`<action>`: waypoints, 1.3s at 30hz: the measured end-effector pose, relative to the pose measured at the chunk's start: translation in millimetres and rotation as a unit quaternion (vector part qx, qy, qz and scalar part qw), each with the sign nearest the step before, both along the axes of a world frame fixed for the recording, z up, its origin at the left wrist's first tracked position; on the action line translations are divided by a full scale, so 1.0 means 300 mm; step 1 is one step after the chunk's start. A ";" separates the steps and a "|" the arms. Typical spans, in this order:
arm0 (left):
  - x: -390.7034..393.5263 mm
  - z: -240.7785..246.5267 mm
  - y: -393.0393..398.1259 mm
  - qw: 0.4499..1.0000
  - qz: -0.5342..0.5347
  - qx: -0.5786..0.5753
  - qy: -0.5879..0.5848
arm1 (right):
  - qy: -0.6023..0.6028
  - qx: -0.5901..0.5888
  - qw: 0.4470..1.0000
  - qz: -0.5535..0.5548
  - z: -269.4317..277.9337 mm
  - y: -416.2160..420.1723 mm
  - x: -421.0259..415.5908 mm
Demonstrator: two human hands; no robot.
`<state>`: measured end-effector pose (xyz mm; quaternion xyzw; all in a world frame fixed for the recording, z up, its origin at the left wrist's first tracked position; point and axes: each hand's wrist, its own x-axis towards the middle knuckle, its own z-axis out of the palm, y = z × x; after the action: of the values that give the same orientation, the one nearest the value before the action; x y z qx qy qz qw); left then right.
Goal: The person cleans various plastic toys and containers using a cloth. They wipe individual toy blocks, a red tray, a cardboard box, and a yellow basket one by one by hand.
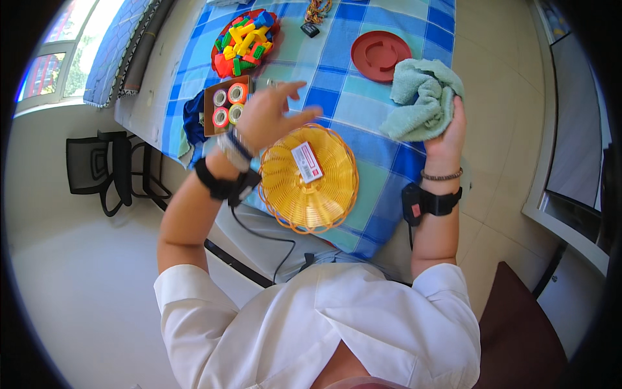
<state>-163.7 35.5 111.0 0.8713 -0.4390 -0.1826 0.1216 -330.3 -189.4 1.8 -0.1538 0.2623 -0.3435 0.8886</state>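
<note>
My right hand (449, 131) grips a crumpled pale green towel (423, 99) near the right edge of the table. The towel's far end overlaps the rim of a round red plastic dish (371, 53). Blurred and with its fingers spread, my left hand (272, 114) hovers between a cardboard box (208, 114) and a yellow woven basket (311, 204). Nothing shows in its grasp. A small white box with red edges (307, 163), bearing print, lies in the basket. Several colored tape rolls (221, 98) stand in the cardboard box, which my left hand partly hides.
A red tray (276, 22) heaped with plastic toy pieces (245, 39) stands at the far left. Beyond lies a bundle of colored cords (318, 9) beside a black item (310, 30). Dark blue cloth (192, 119) hangs over the left edge. A black chair (97, 165) stands left.
</note>
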 end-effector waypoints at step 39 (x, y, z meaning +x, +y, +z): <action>-0.217 -0.075 0.113 0.995 -0.065 0.025 -0.065 | 0.060 -0.178 0.982 0.019 -0.009 0.111 0.035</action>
<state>-228.9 69.5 88.5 0.8535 -0.4974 -0.1440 0.0591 -319.9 -156.0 -0.9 -0.3350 0.2464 -0.3580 0.8360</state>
